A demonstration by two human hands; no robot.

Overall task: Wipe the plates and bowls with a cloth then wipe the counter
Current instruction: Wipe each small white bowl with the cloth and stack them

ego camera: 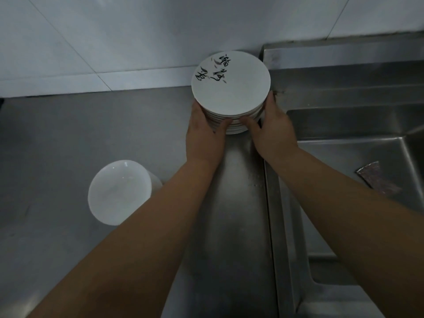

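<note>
The left hand (202, 131) and right hand (273, 131) are gripping the stacked plates (230, 83) at the counter's (91, 134) back right corner, fingers curling mostly out of sight behind them.

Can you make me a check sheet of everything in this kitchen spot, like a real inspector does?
Surface: steel counter, a few wet-looking spots near the sink edge.
Job's things: stack of plates, top one with black writing, stands at the back by the wall; white bowl sits nearer, to the left; grey cloth lies in the sink.
Clutter: nothing seen.
Hands: left hand and right hand grip opposite sides of the stack of plates.
Cables: nothing seen.
Surroundings: tiled wall behind the counter; the light is dim.
</note>
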